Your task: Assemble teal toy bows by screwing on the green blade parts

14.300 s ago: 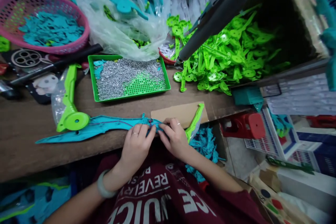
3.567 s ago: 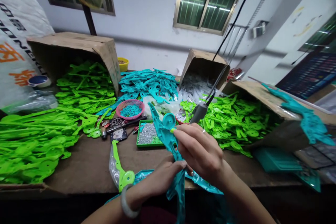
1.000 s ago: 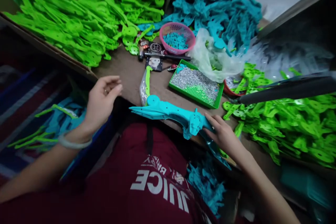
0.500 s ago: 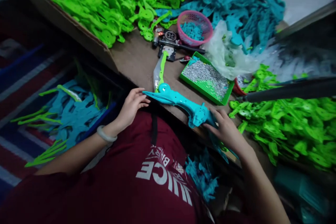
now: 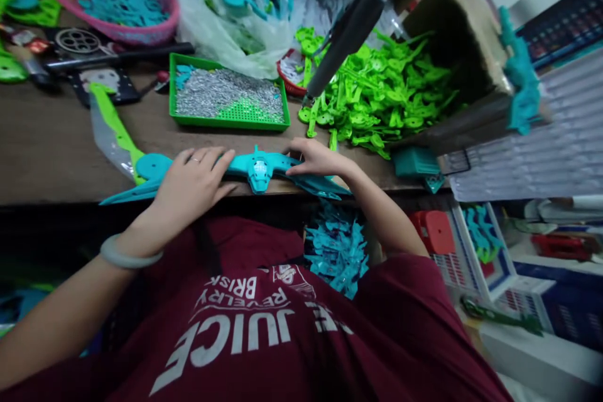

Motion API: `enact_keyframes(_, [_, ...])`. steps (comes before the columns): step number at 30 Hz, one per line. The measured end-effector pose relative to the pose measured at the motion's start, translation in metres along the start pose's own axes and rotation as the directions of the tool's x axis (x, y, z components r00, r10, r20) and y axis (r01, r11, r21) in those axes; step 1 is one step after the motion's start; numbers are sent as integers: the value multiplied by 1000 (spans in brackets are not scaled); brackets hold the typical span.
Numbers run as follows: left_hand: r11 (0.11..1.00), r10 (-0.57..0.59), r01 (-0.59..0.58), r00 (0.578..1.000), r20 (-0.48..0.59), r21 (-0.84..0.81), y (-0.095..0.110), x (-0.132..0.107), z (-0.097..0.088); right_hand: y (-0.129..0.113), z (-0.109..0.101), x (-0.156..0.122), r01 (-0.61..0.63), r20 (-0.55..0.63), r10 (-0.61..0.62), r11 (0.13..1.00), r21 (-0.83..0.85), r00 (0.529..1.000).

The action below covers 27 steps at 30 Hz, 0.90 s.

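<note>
A long turquoise plastic bow-shaped part (image 5: 259, 173), with a moulded piece at its middle, lies along the near edge of the bench. My left hand (image 5: 193, 179) is closed over its left half, fingers bent across the top. Around the right half, close to the middle piece, my right hand (image 5: 313, 158) curls its fingers and thumb. From the round left joint of the part, a bright green arm (image 5: 114, 125) with a whitish translucent strip beside it reaches back across the bench. My palms hide some of the turquoise part.
Behind my hands stands a green tray (image 5: 230, 124) of small metal pieces. A pink basket (image 5: 172, 9) holds turquoise bits. A hammer (image 5: 122, 59) lies at the left. Green parts (image 5: 391, 94) are heaped right, below a dark bar (image 5: 346, 38). Turquoise parts (image 5: 336, 248) lie below the bench.
The view has swung to the right. My left hand has moved from the part's left tip onto its left half, and my right hand has come inward toward the middle piece.
</note>
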<state>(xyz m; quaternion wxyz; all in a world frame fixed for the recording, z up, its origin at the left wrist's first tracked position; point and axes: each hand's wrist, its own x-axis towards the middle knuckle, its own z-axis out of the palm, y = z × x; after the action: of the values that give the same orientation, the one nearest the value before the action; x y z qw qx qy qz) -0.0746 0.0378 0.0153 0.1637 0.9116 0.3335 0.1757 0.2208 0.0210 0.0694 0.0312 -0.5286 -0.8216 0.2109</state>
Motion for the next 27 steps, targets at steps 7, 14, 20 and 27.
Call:
enact_keyframes(7, [995, -23, 20, 999, 32, 101, -9, -4, 1, -9, 0, -3, 15, -44, -18, 998, -69, 999])
enact_keyframes(14, [972, -17, 2, 998, 61, 236, -7, -4, -3, -31, 32, -86, -368, -700, 192, 923, -109, 688])
enact_keyframes(20, [901, 13, -43, 997, 73, 432, -3, -4, -2, -59, 155, -124, -645, -934, 329, 745, 168, 137])
enact_keyframes(27, [841, 67, -73, 997, 32, 536, -10, -5, -4, -47, 194, -69, -637, -942, 335, 721, 273, -24])
